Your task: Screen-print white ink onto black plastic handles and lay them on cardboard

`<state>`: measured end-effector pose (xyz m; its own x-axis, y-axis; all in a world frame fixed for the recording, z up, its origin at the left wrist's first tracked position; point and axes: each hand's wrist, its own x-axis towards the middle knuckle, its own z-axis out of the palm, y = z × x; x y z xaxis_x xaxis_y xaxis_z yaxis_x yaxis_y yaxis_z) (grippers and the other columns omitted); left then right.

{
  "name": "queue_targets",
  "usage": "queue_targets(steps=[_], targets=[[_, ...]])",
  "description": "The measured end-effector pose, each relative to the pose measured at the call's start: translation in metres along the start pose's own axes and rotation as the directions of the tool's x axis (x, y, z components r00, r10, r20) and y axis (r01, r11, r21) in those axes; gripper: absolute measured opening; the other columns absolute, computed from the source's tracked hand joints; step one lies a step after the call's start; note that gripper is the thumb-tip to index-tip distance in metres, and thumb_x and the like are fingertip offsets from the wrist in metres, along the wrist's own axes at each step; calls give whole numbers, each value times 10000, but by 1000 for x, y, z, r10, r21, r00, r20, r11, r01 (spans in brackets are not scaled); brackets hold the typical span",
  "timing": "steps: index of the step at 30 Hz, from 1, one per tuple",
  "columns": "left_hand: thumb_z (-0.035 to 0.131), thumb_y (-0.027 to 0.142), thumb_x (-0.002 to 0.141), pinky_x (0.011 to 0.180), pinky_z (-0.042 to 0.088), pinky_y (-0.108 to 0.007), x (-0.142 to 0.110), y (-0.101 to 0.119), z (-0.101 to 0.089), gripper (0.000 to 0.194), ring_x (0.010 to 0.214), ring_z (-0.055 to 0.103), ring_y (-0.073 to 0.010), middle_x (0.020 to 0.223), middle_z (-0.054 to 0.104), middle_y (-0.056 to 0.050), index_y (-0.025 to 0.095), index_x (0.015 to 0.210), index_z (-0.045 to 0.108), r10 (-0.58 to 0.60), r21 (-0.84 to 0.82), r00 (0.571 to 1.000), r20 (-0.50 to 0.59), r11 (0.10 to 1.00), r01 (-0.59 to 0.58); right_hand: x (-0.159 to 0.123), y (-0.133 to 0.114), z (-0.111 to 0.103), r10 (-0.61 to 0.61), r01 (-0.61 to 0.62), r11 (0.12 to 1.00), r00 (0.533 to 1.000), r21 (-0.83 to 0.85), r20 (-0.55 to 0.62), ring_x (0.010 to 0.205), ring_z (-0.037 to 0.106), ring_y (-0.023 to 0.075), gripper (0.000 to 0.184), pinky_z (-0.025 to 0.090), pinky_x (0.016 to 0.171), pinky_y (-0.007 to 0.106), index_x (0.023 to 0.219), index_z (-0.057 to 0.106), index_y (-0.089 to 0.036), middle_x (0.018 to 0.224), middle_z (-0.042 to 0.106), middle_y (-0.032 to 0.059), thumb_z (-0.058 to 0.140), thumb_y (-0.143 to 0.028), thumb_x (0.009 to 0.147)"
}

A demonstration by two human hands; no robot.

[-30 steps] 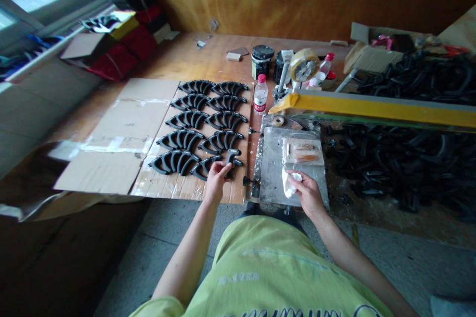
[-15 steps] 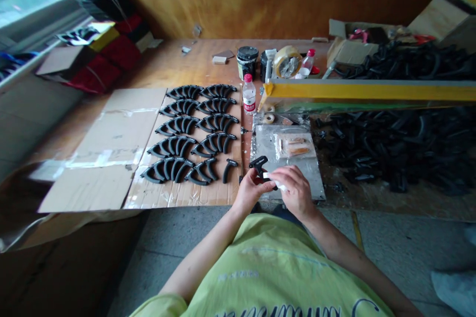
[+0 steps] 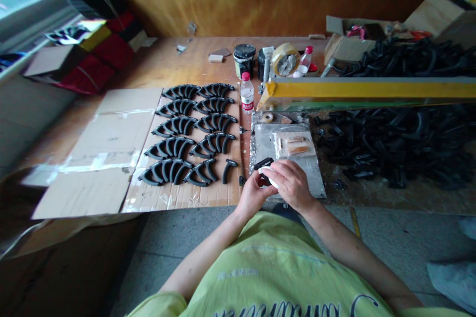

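Both hands meet at the near edge of the metal plate (image 3: 316,178). The left hand (image 3: 253,192) pinches a curved black plastic handle (image 3: 263,163), while the right hand (image 3: 292,184) curls around a white cloth (image 3: 268,172) pressed against it.

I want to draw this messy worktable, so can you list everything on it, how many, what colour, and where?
Curved parts: too many to count, black, in two columns on the cardboard.
Single curved part: one, black, alone at the near end of the rows.
Cardboard sheet: flattened, brown, left on the table.
Water bottle: one, clear with red cap, behind the rows.
Metal plate: one, silvery, in front of the person.
Tape roll: one, tan, far side.
Pile of parts: many, black, right.
Left hand: holds a black part.
Right hand: holds a white cloth against it.
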<state>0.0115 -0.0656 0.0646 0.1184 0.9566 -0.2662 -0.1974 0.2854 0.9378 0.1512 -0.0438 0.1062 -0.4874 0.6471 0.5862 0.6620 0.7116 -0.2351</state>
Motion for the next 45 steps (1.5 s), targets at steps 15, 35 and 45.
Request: queue_targets(steps=[15,35,45], targets=[[838,314,609,730,492,-272,0,-2,-4,458,756,599,-147,876,652,-14,162,970,600,-40,-19,999,14,999,40,3,2,2,9,-9,1000,999,-24,31,917,561,193,234,470,817,320,1019,709,-189,940,680,66,481,-179,968],[855,348,620,665,551,-277,1,11,-37,674,793,661,-167,950,690,-48,182,1234,631,-240,-234,971,16,943,237,-47,48,1,736,-695,544,664,470,129,817,641,196,187,508,705,301,903,755,-212,895,711,53,650,-347,827],[862,297,589,613,560,-229,9,-10,-42,572,765,669,-146,957,689,-42,179,1085,603,-300,-265,909,-288,938,226,-72,148,-13,950,-656,-32,213,754,226,628,612,159,507,459,552,257,963,712,-149,771,709,43,829,-402,538]])
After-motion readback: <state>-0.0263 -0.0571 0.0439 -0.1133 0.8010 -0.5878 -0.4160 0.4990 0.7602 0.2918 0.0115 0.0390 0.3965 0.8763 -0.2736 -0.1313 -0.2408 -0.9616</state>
